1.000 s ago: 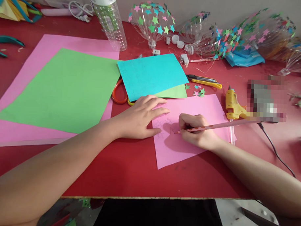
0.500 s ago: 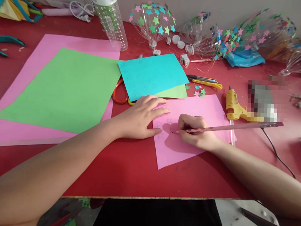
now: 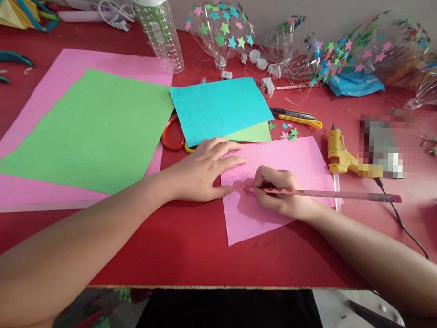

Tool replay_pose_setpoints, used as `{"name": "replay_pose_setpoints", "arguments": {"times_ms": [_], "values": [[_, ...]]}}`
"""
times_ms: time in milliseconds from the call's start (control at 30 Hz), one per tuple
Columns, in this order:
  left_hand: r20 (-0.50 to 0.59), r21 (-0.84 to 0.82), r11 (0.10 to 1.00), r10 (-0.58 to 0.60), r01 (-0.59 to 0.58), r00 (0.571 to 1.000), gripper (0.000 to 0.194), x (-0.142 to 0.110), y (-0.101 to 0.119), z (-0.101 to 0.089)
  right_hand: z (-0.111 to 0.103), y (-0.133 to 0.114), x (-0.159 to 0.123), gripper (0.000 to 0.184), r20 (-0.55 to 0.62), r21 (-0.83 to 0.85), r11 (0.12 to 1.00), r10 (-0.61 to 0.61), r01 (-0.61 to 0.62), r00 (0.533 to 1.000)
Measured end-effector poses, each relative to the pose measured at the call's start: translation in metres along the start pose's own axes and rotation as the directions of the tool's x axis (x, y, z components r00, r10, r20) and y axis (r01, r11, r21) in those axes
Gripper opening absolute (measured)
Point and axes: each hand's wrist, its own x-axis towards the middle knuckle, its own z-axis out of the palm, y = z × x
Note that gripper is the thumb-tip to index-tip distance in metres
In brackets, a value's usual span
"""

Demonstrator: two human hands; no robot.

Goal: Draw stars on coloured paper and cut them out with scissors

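Note:
A pink sheet of paper [image 3: 270,223] lies on the red table, with several small pencil-drawn stars near its left edge. My right hand [image 3: 280,192] is closed around a pink pencil [image 3: 332,194], its tip on the paper beside the drawn stars. Flat across the sheet's left edge rests my left hand [image 3: 213,171], fingers spread and holding nothing. Just behind it lie a turquoise sheet [image 3: 220,109] and a light green piece [image 3: 250,133]. Red scissor handles [image 3: 173,135] stick out from beneath the sheets.
A yellow glue gun [image 3: 339,151] stands right of the paper, near a yellow utility knife [image 3: 299,117] and small cut stars [image 3: 289,133]. Large green paper [image 3: 94,126] covers pink paper at left. A plastic bottle [image 3: 160,33] and star-covered clear ornaments [image 3: 221,27] line the back.
My right hand has shifted slightly left with the pencil, and the pencil's back end has swung downward toward me. My left hand stays in place on the paper.

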Motion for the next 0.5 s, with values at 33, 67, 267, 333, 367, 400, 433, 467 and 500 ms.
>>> {"name": "replay_pose_setpoints", "arguments": {"times_ms": [33, 67, 267, 333, 367, 400, 433, 467, 500], "values": [[-0.001, -0.001, 1.000, -0.001, 0.001, 1.000, 0.054, 0.0001, 0.0000, 0.0002, 0.0001, -0.0001, -0.0002, 0.010, 0.002, -0.004, 1.000, 0.001, -0.001, 1.000], [0.000, 0.001, 1.000, -0.002, 0.002, 1.000, 0.054, 0.0002, 0.0000, 0.0003, 0.0002, -0.0002, -0.0005, 0.010, 0.002, -0.006, 1.000, 0.000, 0.000, 1.000], [0.015, 0.038, 0.999, 0.001, -0.002, 1.000, 0.053, -0.0001, 0.0006, -0.0010, 0.0009, -0.0006, -0.0017, 0.013, -0.034, -0.008, 1.000, -0.008, 0.008, 0.999], [0.019, 0.042, 0.999, -0.002, 0.001, 1.000, 0.054, -0.0002, 0.0010, -0.0016, 0.0014, -0.0010, -0.0013, 0.014, -0.054, -0.013, 1.000, -0.002, 0.001, 0.999], [0.021, 0.040, 0.999, -0.005, 0.004, 1.000, 0.054, -0.0002, 0.0012, -0.0018, 0.0016, -0.0012, -0.0011, 0.015, -0.063, -0.018, 1.000, -0.004, 0.003, 0.998], [0.025, 0.038, 0.999, -0.008, 0.007, 1.000, 0.055, -0.0002, 0.0013, -0.0020, 0.0018, -0.0013, -0.0010, 0.015, -0.074, -0.024, 1.000, -0.009, 0.007, 0.997], [0.028, 0.033, 0.999, -0.012, 0.011, 1.000, 0.055, -0.0001, 0.0014, -0.0021, 0.0021, -0.0014, -0.0009, 0.015, -0.083, -0.030, 0.999, -0.013, 0.010, 0.997], [0.029, 0.027, 1.000, -0.014, 0.013, 0.999, 0.056, 0.0001, 0.0015, -0.0022, 0.0023, -0.0014, -0.0009, 0.015, -0.091, -0.034, 0.999, -0.017, 0.014, 0.996], [0.029, 0.023, 1.000, -0.016, 0.015, 0.999, 0.056, 0.0002, 0.0016, -0.0023, 0.0024, -0.0014, -0.0009, 0.016, -0.100, -0.037, 0.999, -0.019, 0.015, 0.995]]}}
